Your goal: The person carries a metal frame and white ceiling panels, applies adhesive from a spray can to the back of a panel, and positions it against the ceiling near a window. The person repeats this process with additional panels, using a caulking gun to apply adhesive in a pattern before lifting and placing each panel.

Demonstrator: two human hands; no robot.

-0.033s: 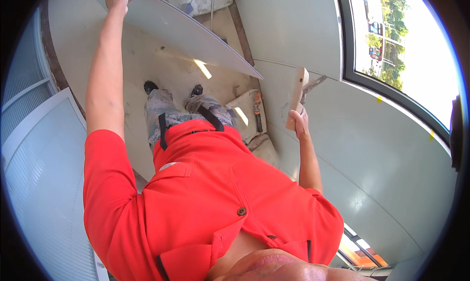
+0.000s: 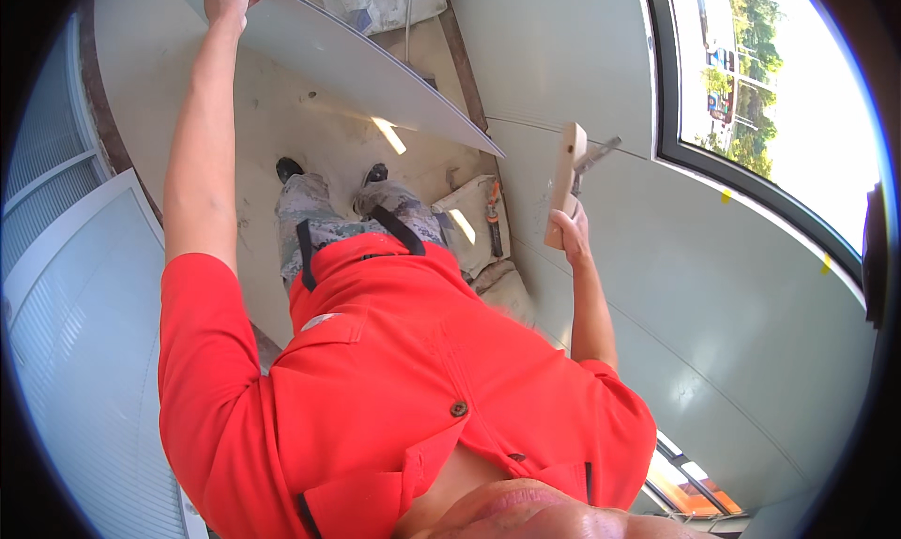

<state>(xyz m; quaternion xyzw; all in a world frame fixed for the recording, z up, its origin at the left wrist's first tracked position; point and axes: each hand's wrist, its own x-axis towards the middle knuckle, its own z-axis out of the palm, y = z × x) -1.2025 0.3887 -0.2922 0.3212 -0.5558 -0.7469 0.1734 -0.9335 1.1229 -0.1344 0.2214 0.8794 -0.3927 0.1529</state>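
At the top left my left hand point(image 2: 228, 2) is closed around the edge of a large thin grey panel point(image 2: 352, 65). The panel slants down to the right in front of my legs. On the right, my right hand point(image 2: 572, 235) grips the lower end of a wooden hand plane point(image 2: 566, 177), a long pale block held upright near the wall. From its side a dark metal blade sticks out at an angle. The plane and the panel's pointed corner are apart.
A knife-like tool with an orange handle point(image 2: 494, 215) lies on a pale slab point(image 2: 465, 210) by the right wall point(image 2: 694, 295). A dark-framed window point(image 2: 668, 69) is set in that wall. White bags point(image 2: 399, 2) lie beyond the panel. A ribbed white door panel point(image 2: 84, 351) stands at left.
The hand plane has tilted slightly and shifted a little up and left in my right hand. My left hand and the panel stay almost where they were.
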